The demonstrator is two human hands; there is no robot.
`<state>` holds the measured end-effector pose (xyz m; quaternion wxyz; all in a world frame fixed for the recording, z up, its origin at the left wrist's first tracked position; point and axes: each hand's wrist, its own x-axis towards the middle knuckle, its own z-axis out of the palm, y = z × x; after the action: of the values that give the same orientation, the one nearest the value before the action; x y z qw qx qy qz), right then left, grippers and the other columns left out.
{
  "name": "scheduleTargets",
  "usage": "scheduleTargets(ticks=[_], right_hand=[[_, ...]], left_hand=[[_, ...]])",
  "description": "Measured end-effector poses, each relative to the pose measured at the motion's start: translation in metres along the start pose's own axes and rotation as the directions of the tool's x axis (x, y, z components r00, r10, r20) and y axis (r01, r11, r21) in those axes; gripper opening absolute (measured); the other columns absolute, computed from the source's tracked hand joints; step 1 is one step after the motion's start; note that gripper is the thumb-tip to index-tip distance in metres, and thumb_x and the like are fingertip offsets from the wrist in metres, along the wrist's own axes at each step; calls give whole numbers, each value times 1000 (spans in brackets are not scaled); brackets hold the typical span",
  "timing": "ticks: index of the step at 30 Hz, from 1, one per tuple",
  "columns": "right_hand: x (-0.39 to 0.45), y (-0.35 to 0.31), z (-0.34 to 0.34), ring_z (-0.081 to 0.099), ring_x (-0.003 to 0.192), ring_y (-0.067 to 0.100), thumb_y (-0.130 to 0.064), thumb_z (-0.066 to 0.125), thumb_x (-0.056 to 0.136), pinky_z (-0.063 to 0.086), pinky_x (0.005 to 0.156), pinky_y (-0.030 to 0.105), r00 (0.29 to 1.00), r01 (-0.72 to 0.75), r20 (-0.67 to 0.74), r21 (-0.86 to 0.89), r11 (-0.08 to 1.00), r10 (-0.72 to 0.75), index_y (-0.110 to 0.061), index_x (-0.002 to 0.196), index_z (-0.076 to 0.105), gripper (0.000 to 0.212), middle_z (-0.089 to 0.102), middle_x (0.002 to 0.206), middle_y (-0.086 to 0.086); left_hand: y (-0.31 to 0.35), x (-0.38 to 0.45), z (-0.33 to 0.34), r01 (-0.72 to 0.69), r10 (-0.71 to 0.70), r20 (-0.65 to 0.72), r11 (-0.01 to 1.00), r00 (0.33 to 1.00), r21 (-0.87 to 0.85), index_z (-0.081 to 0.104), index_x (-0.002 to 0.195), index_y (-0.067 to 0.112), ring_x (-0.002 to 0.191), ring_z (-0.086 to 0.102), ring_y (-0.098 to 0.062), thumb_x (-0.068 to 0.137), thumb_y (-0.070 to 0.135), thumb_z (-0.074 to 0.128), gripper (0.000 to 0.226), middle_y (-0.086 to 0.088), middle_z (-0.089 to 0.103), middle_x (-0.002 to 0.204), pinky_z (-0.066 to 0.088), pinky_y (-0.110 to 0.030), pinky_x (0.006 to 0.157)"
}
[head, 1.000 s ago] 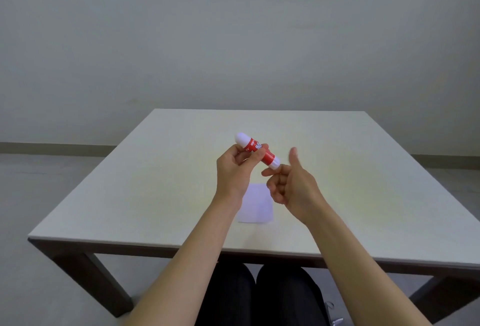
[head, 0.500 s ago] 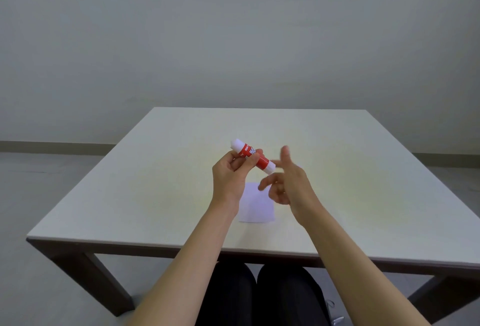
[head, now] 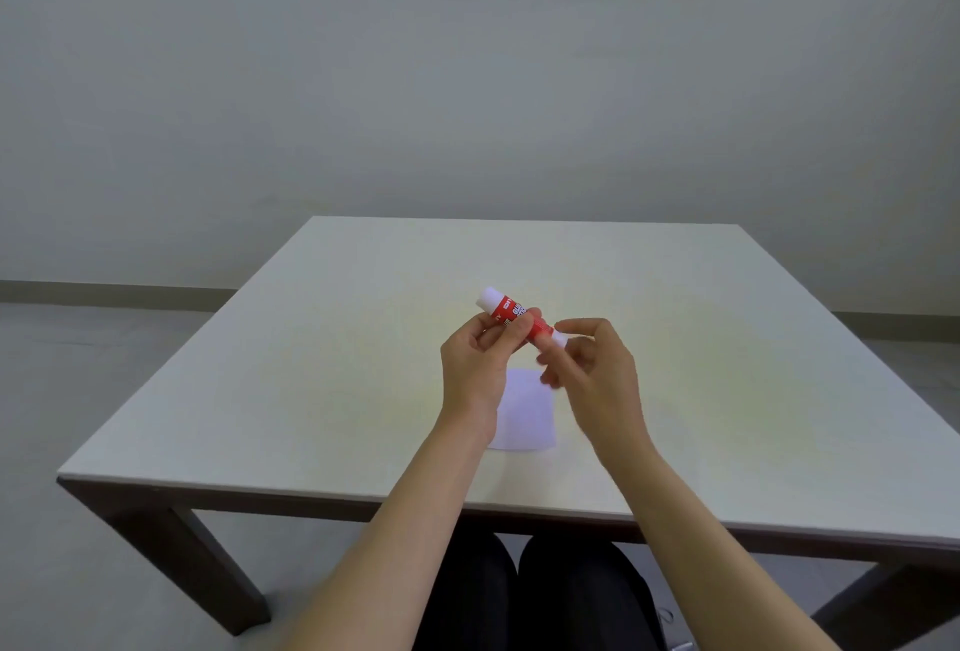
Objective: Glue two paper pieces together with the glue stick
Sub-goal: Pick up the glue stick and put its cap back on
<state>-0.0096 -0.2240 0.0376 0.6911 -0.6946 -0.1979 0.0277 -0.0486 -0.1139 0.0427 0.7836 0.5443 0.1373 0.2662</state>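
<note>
A red glue stick (head: 511,314) with white ends is held tilted above the table, its cap end up and to the left. My left hand (head: 480,364) grips its red body between thumb and fingers. My right hand (head: 592,370) is at the stick's lower white end, with thumb above and curled fingers below pinching it; this hand is motion-blurred. A white paper square (head: 527,419) lies flat on the table under both hands, partly hidden by my left wrist. Whether it is one sheet or two stacked I cannot tell.
The pale table top (head: 311,364) has a dark frame and legs. Its near edge runs just in front of my lap, and a plain wall stands behind it.
My right hand opened and left the stick's lower end, then came back and closed round it again. My left hand has kept the stick at about the same tilt.
</note>
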Motion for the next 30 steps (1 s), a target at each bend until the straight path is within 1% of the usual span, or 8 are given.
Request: scheduleTargets(ticks=[4, 8, 13, 18, 21, 24, 27, 30], right_hand=[[9, -7, -6, 53, 45, 21, -51, 39, 95, 47, 50, 25, 874, -410, 328, 105, 906, 357, -3, 86, 62, 53, 63, 53, 8], [5, 0, -2, 56, 54, 21, -25, 57, 92, 48, 55, 24, 961, -196, 230, 184, 963, 151, -1, 84, 55, 26, 64, 60, 3], [-2, 21, 5, 58, 65, 11, -13, 71, 80, 46, 63, 20, 977, 211, 68, -224, 951, -201, -12, 84, 52, 19, 64, 74, -4], [28, 45, -30, 52, 98, 15, -38, 82, 65, 44, 84, 24, 975, 216, 154, -508, 834, -158, -18, 113, 58, 57, 52, 116, 0], [43, 54, -44, 47, 117, 25, -40, 65, 84, 40, 94, 39, 982, 161, 38, -680, 715, -186, -21, 128, 53, 49, 43, 134, 8], [55, 64, -48, 42, 124, 30, -30, 49, 95, 38, 97, 40, 996, 83, 87, -870, 485, -15, -26, 142, 36, 49, 29, 148, 8], [59, 67, -45, 41, 124, 27, -25, 44, 96, 36, 96, 36, 989, 109, 132, -948, 300, 60, -27, 143, 33, 48, 37, 144, 5], [60, 64, -41, 51, 108, 25, -17, 48, 93, 35, 84, 33, 994, 100, 106, -928, 358, -5, -22, 126, 52, 34, 56, 120, 6]], left_hand=[[1, -1, -6, 1, -1, 5, 1000, 1000, 31, 72, 85, 12, 93, 71, -15, 80, 18, 71, 8, 0, 77, 92, 44, -34, 98], [1, -2, -9, 7, -8, 1, 999, 1000, 35, 72, 85, 12, 91, 71, -16, 79, 18, 72, 8, -1, 77, 92, 46, -35, 97], [-3, -2, -7, -8, 12, -43, 996, 999, 93, 72, 84, 17, 88, 71, -9, 77, 19, 74, 7, 4, 77, 87, 46, -15, 79], [-4, -2, -15, -181, 209, -19, 884, 978, 432, 71, 80, 25, 70, 66, 6, 77, 22, 74, 5, 18, 72, 69, 42, -2, 61], [3, 3, -23, -282, 283, 91, 768, 955, 575, 70, 93, 33, 66, 63, 4, 79, 21, 72, 19, 20, 68, 73, 44, -9, 63], [8, 13, -33, -328, 313, 145, 683, 939, 652, 64, 118, 28, 75, 61, -3, 81, 19, 70, 39, 13, 65, 83, 46, -11, 67], [10, 20, -39, -391, 294, 265, 571, 918, 722, 63, 121, 26, 81, 57, -7, 81, 18, 71, 43, 11, 59, 88, 38, -8, 67], [11, 21, -40, -469, 257, 393, 435, 883, 769, 64, 120, 26, 86, 54, -10, 79, 16, 71, 43, 15, 48, 90, 41, -15, 74]])
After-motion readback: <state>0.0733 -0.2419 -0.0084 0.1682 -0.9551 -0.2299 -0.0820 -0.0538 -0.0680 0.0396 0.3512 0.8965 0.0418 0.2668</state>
